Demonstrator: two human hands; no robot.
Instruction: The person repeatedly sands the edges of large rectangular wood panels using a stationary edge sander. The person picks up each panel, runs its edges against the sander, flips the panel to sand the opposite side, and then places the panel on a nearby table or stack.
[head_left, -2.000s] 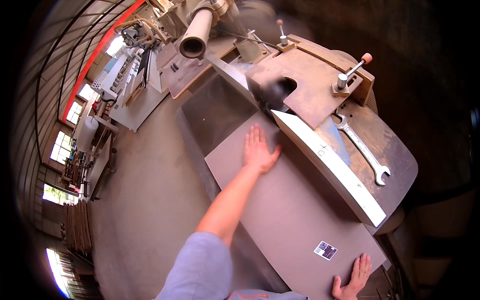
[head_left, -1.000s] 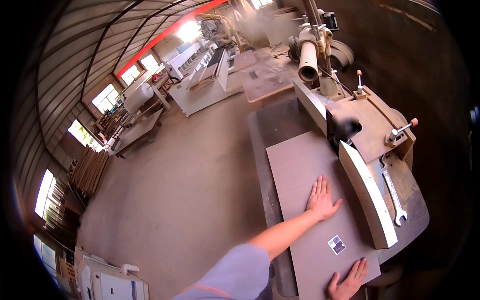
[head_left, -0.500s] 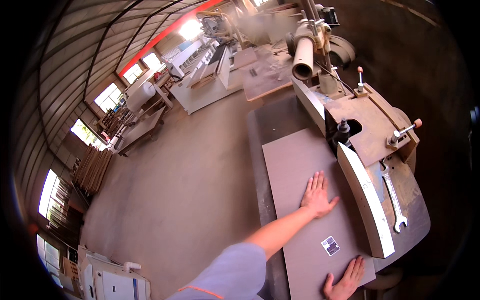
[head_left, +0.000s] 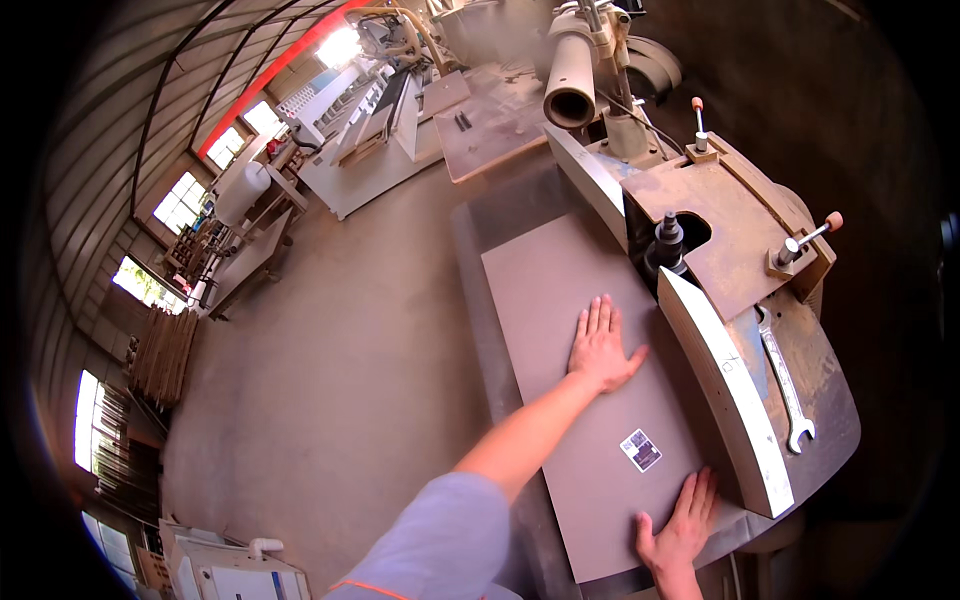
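A long brown-grey panel [head_left: 560,310] lies flat on the dark metal table of a spindle moulder. On its upper face, about midway along, my left hand [head_left: 602,358] rests flat with the fingers stretched forward. My right hand [head_left: 682,528] lies at the near right corner, fingers extended and thumb apart. Between the hands is a small printed label [head_left: 641,451]. The panel's right edge runs along the white fence [head_left: 726,395]. Ahead of it, in the gap between the two fence pieces, stands the black cutter spindle [head_left: 668,245].
An open-ended wrench [head_left: 786,385] lies behind the near fence. The far fence piece [head_left: 588,185] and a dust pipe [head_left: 571,85] stand ahead. A clamp lever [head_left: 808,240] sits on the dusty guard board [head_left: 715,225]. A wooden-topped table [head_left: 490,130] stands beyond the machine.
The panel has slid forward along the fence, its front end now further past the spindle. Both hands have moved forward with it, still flat. The view has shifted slightly.
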